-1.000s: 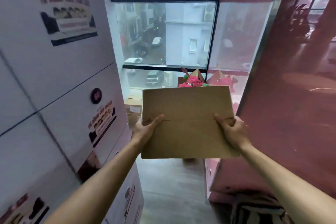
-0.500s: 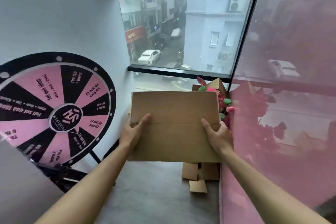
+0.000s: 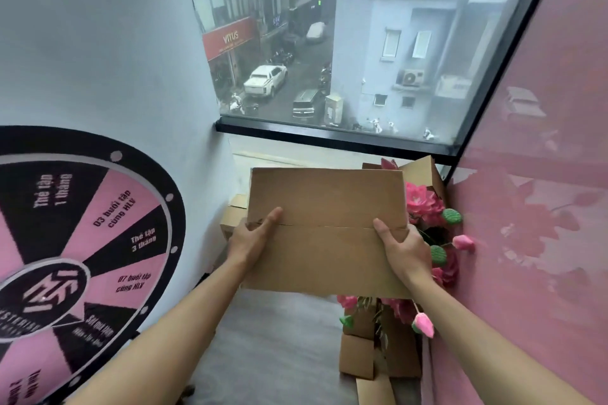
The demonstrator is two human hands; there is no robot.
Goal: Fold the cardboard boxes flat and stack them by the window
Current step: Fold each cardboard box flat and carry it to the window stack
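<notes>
Squarely between both hands' fingers [image 3: 269, 220] — flattened box [image 3: 325, 200]

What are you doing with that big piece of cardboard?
A person holds a flattened brown cardboard box by its two sides, left hand and right hand, just short of the window. More brown cardboard boxes and pink artificial flowers sit on the floor below it. The box isn't stacked yet.

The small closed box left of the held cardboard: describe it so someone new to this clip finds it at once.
Start at the window and drop to the floor beneath its black sill, against the white wall. There, the small box peeks out behind the left edge of the flat cardboard held in both hands. Unlike the open box of pink flowers on the right, it looks closed and shows nothing inside.
</notes>
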